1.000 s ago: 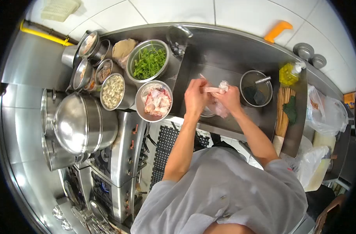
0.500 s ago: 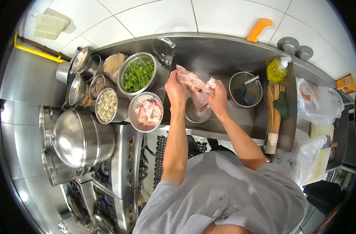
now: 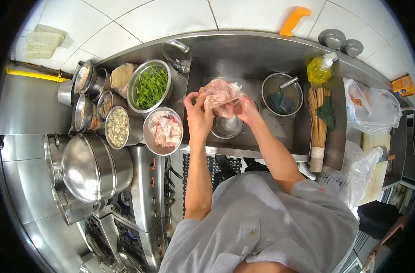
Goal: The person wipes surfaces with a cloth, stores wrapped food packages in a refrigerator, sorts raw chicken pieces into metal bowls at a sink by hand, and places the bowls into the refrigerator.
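Over the sink (image 3: 280, 132), a clear plastic bag of pale pink meat (image 3: 222, 96) is held up between my two hands. My left hand (image 3: 199, 116) grips its left side, thumb and fingers bent against the plastic. On the other side my right hand (image 3: 247, 111) is closed on the bag's right end, with some fingertips hidden behind it. Below the bag, a round metal bowl (image 3: 228, 133) stands in the sink, partly covered from view. Another metal bowl (image 3: 147, 135), left of my left hand, holds pieces of raw meat (image 3: 165, 130) with plastic around them.
A bowl of green leaves (image 3: 153, 88) and a pot of pale rounded pieces (image 3: 118, 127) stand left of the tap (image 3: 176, 57). At the sink's right are a pot with a scouring pad (image 3: 280, 102), a stick brush (image 3: 317, 127) and a yellow soap bottle (image 3: 319, 70).
The bag has gone from stretched out and hanging toward the bowl to bunched up between my hands. My left hand has shifted slightly left and its fingers have spread more.
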A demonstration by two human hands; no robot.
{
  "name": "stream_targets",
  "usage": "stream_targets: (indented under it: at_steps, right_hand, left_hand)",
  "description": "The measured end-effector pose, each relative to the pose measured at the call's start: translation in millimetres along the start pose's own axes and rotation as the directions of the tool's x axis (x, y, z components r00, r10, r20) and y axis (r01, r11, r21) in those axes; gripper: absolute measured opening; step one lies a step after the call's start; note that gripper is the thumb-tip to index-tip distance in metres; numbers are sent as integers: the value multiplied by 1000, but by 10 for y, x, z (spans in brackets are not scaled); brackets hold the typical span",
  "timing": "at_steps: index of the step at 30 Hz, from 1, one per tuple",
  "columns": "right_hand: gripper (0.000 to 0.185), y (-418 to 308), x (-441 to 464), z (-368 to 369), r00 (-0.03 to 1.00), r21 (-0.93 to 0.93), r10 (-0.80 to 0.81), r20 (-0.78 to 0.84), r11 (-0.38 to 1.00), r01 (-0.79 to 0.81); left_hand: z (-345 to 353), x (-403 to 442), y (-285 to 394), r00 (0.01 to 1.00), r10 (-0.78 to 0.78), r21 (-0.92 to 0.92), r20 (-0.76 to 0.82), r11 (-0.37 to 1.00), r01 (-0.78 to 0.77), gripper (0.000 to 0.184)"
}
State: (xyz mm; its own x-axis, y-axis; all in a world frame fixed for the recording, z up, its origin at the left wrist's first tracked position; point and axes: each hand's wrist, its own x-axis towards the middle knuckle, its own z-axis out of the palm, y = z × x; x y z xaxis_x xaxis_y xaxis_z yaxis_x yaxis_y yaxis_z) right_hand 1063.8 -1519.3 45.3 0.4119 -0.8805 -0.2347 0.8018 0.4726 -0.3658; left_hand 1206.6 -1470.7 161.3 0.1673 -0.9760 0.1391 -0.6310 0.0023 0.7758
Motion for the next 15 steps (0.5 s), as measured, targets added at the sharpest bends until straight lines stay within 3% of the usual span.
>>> stream_targets:
  at_steps: [4, 8, 10, 15]
  right_hand:
    - [29, -29, 143, 60, 986, -191, -152, 69, 968, 163]
    - [29, 57, 268, -155, 959, -342, -255, 125, 896, 283]
    - [27, 102, 304, -260, 962, -362, -261, 77, 892, 271]
    - [24, 74, 429, -509, 982, -436, -190, 15, 882, 178]
  left_hand:
    - [55, 25, -569, 995, 45, -51, 94, 998, -40, 28]
    - [242, 50, -911, 957, -190, -405, 218, 875, 265, 28]
    - [342, 17, -1047, 931, -254, -531, 263, 767, 359, 29]
    - [535, -27, -1123, 920, -322, -637, 222, 667, 387, 36]
